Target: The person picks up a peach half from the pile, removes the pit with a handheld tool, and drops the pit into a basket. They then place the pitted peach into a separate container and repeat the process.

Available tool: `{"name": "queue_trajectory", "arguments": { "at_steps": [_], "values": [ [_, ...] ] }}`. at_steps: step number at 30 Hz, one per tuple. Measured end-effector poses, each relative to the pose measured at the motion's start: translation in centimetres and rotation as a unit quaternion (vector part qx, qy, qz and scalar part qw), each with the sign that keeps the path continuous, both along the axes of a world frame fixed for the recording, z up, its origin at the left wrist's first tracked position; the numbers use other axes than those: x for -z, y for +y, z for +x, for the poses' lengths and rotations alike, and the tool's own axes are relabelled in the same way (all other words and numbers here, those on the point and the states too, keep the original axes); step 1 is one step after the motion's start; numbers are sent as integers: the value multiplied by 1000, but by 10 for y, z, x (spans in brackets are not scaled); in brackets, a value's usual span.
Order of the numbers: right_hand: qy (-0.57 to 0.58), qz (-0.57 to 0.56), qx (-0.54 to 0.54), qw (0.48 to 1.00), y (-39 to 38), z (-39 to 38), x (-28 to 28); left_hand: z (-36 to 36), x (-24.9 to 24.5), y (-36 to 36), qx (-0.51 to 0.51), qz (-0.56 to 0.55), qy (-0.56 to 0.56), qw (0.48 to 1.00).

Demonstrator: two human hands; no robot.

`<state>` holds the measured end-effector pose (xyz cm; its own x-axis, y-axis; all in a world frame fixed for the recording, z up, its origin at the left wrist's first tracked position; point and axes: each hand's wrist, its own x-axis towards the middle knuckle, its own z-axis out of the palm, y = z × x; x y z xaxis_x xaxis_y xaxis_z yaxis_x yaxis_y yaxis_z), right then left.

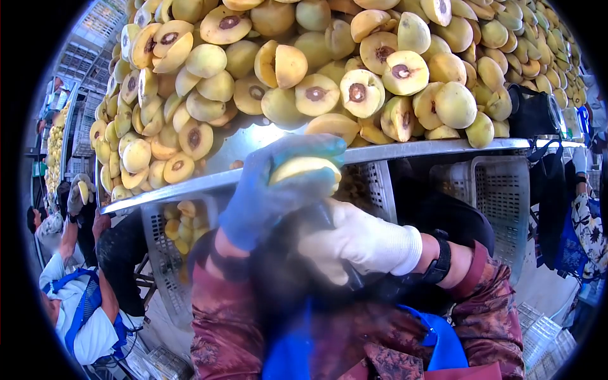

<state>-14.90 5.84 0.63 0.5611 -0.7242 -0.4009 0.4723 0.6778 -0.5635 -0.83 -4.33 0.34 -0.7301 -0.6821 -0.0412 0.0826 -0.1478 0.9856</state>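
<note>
My left hand (253, 187), in a blue glove, is closed around a yellow peach half (303, 168) just above the front edge of the metal table (437, 149). Just below it, my right hand (364, 240) wears a white glove and is wrapped around a dark-handled tool (354, 277). The tool's working end is blurred, so its kind cannot be made out. Beyond both hands, a large heap of halved peaches (313, 94) covers much of the table, several with brown pit cavities facing up.
Under the table edge stand a plastic crate (166, 253) with peach pieces in it and another slotted crate (500, 196) at the right. A black bag (535, 114) sits at the table's right. At the left, a co-worker's gloved hand (77, 197) holds a peach piece.
</note>
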Motion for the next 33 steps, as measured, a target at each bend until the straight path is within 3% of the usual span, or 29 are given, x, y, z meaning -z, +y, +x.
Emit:
{"name": "queue_trajectory", "arguments": {
  "at_steps": [2,5,8,9,13,16,20,23,26,32,33],
  "values": [
    [-19,18,-18,999,3,-2,-1,2,5,0,6,0,5,1000],
    [70,-26,-11,997,5,-1,-5,2,4,3,13,17,-7,1000],
    [-47,33,-18,998,7,-6,-9,4,5,2,18,56,-7,998],
    [-134,28,10,991,10,-4,-6,5,5,3,20,72,-3,997],
    [29,10,-53,998,5,-6,-20,7,7,5,46,96,37,994],
    [25,14,-55,998,6,-6,-17,5,3,7,51,87,14,995],
    [-140,75,-34,987,14,-9,-10,3,1,8,59,96,38,993],
    [-318,145,-56,935,19,-10,4,1,4,15,39,92,67,993],
    [-319,144,-78,934,20,-14,1,3,-1,17,29,126,14,991],
    [-384,161,-121,901,21,-17,8,-2,7,19,37,134,112,984],
    [-378,151,-109,907,21,-16,4,-9,8,27,-19,109,93,990]
  ]
}}
